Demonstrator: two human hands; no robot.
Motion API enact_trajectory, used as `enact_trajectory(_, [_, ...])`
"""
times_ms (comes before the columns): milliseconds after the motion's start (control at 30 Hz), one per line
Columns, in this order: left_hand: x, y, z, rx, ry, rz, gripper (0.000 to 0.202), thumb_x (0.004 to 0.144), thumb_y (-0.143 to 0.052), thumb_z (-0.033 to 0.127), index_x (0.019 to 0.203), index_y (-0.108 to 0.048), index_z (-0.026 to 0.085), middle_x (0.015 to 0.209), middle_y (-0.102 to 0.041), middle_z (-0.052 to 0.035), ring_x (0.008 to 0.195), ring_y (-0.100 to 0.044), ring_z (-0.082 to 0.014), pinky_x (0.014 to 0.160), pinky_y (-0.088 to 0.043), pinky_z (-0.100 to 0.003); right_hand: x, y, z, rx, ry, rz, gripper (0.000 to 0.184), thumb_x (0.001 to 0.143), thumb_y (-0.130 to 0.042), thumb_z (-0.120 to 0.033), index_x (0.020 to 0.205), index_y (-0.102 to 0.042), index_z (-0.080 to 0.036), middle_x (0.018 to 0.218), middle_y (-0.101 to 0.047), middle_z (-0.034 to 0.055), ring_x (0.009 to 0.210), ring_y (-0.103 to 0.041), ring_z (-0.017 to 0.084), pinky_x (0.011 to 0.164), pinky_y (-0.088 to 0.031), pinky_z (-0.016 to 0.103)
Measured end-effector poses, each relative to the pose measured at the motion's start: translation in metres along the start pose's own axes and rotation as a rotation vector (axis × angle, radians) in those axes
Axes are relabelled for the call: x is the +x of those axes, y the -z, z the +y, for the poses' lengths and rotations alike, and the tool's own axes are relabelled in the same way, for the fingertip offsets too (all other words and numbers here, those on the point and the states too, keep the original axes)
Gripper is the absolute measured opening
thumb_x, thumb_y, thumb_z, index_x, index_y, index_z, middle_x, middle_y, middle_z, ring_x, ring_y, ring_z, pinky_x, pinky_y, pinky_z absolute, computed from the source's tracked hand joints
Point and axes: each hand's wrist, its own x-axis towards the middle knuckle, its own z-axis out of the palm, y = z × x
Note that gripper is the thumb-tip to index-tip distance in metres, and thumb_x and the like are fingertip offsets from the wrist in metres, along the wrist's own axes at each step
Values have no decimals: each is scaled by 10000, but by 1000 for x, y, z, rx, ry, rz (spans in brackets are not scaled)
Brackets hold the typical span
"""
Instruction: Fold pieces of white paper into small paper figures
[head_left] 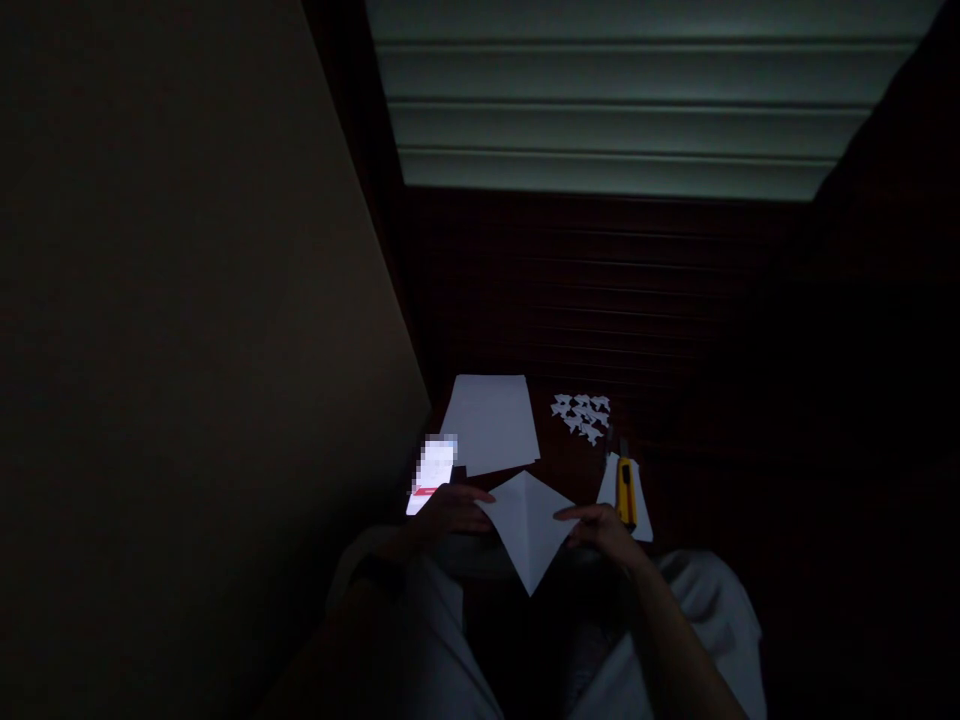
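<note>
A square sheet of white paper (527,530) with a crease down its middle is held cornerwise between both hands, one corner pointing toward my lap. My left hand (454,510) grips its left corner, fingers closed on the edge. At the right corner, my right hand (596,527) pinches the sheet between thumb and fingers. A yellow utility knife (625,492) lies just right of my right hand, on top of some white paper (642,510). Close to my left hand sits a phone (433,472) with its screen lit.
A stack of white paper (493,420) lies at the back left of the small dark table (551,460). Several small folded white paper pieces (581,415) are heaped at the back right. A wall (225,250) rises on the left, and a slatted panel (600,290) stands behind. The room is dim.
</note>
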Motion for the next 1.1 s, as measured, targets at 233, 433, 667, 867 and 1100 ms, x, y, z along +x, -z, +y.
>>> enact_trajectory(233, [-8,7,2,260,-68,14,293,494,-739,151,784,-699,158,704,-692,-94,707,-651,-251,677,-507,-313,-5,5,-1,160,-24,18,258,546,-722,-237,794,-696,-169,807,-682,64,648,-625,185,639,-481,299])
enact_trajectory(433, [-8,3,-8,204,-64,89,306,497,-755,207,780,-699,104,707,-689,-133,696,-650,-275,689,-507,-356,-12,8,-3,279,-66,55,280,538,-755,-261,793,-690,-168,777,-678,63,665,-636,203,674,-488,337])
enact_trajectory(667, [-6,-1,-14,186,-125,93,276,524,-746,238,746,-697,82,782,-680,-158,744,-644,-289,727,-504,-383,-6,8,1,392,-30,103,254,536,-764,-283,726,-685,-134,802,-670,82,735,-624,210,766,-473,394])
enact_trajectory(867, [-2,-4,-18,313,-197,117,192,539,-731,234,698,-706,129,868,-674,-112,789,-632,-258,729,-499,-323,-3,6,5,519,23,165,187,549,-764,-246,672,-665,-146,710,-652,29,752,-611,192,835,-447,443])
enact_trajectory(1100, [-4,-7,-23,386,-196,74,146,548,-721,253,648,-694,150,958,-651,-92,832,-610,-238,716,-475,-279,-2,2,5,568,69,198,150,566,-755,-231,612,-637,-151,690,-632,4,759,-595,172,867,-442,444])
